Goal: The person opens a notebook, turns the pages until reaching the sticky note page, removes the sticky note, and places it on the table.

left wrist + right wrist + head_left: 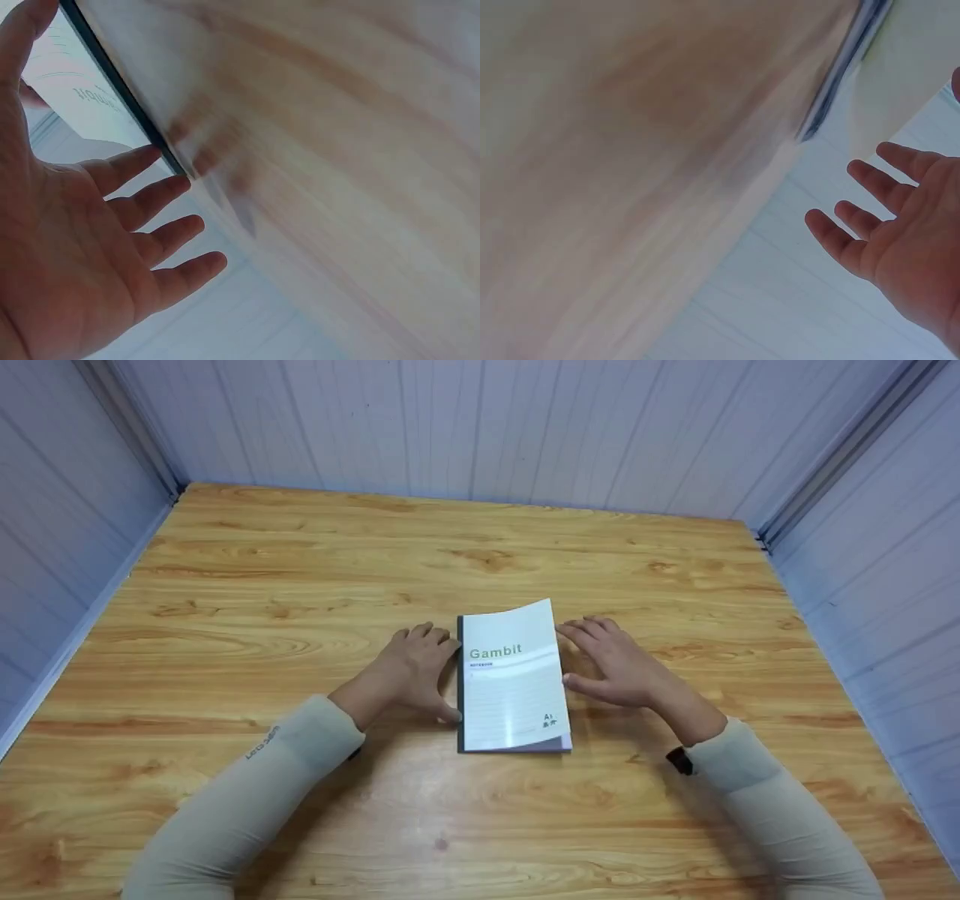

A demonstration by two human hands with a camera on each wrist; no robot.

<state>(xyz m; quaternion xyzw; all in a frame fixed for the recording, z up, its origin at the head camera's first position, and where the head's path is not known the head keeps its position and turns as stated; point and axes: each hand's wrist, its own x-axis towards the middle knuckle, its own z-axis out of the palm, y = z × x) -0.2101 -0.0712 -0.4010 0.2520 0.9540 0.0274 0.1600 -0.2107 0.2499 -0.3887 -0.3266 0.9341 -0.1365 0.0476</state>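
Note:
A notebook (514, 690) with a pale cover printed "Gambit" lies on the wooden table, its dark spine (460, 682) toward the left. Its front cover bows upward along the right side, showing a gap over the pages (838, 71). My left hand (412, 671) is spread beside the spine, with index fingertip and thumb tip at it; the left wrist view shows its fingers (154, 202) nearly straight. At the cover's raised right edge is my right hand (619, 664), fingers extended and thumb apart. Whether its fingertips touch the cover I cannot tell.
The wood-grained table (337, 555) extends around the notebook on all sides. Pale panelled walls stand behind it (465, 427), at the left (60, 502) and at the right (877, 547). A dark strap (680, 760) shows at the right sleeve cuff.

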